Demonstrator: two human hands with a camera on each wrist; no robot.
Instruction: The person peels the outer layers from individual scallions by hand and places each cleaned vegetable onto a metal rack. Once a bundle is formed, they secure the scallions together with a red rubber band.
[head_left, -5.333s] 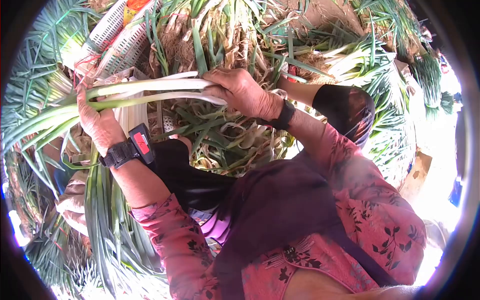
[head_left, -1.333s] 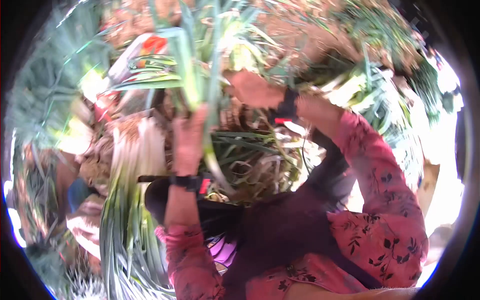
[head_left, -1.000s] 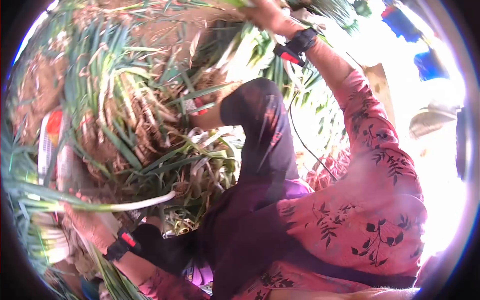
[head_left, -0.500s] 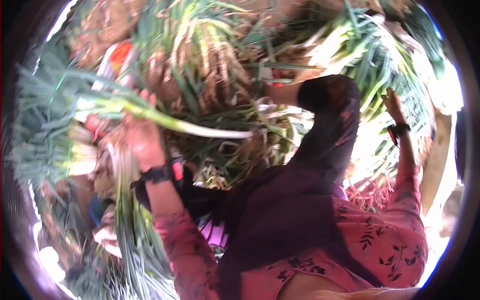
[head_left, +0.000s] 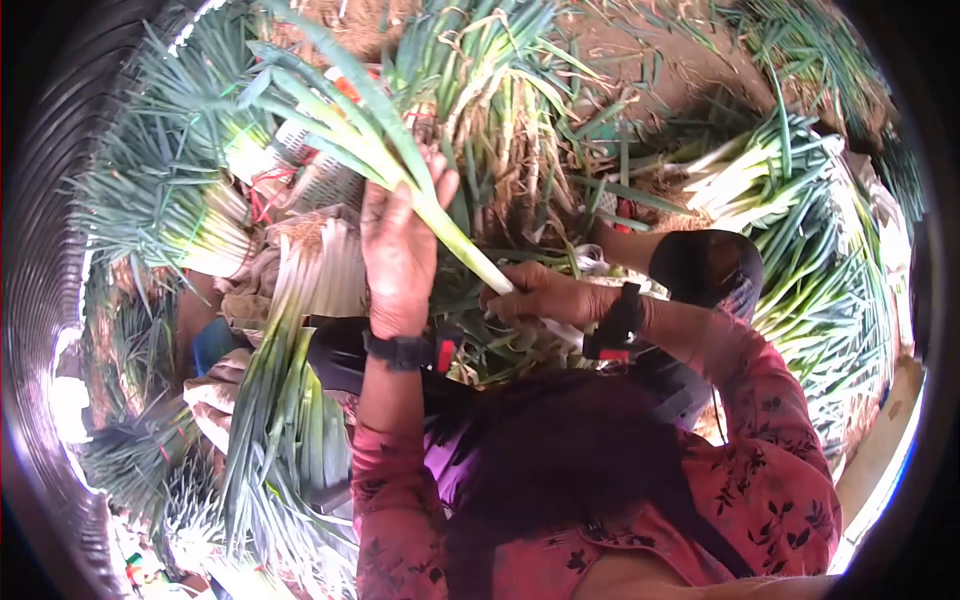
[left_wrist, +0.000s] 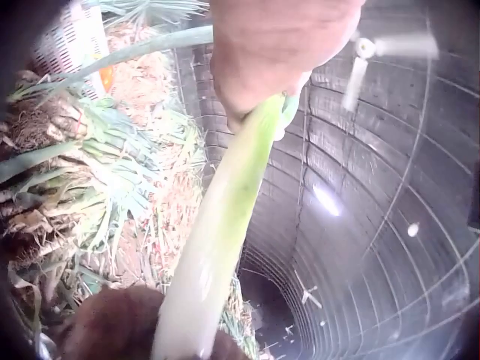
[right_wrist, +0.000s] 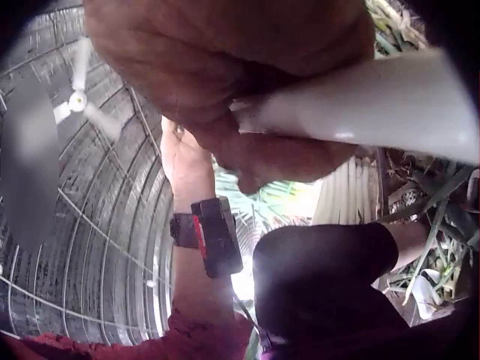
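Note:
A long green onion (head_left: 455,235) slants between my two hands, its leaves up and to the left. My left hand (head_left: 400,245) holds it around the green part, thumb across the stalk. The white end is pinched by the fingers of my right hand (head_left: 550,295). Up close in the right wrist view, the white stalk (right_wrist: 375,101) runs into the curled fingers, which hide its tip. In the left wrist view, the smooth pale stalk (left_wrist: 217,225) stretches from one hand to the other.
Stripped onions with white stalks (head_left: 335,265) lie beside my left knee. Uncleaned, rooty onions (head_left: 510,150) are heaped ahead, near a white crate (head_left: 325,185). Peeled leaves (head_left: 500,350) litter the ground between my legs. More onions (head_left: 830,290) lie at right.
Half a second ago my right hand was out at the far right, away from the onion; now it pinches the white end. My left hand has kept the onion and moved right.

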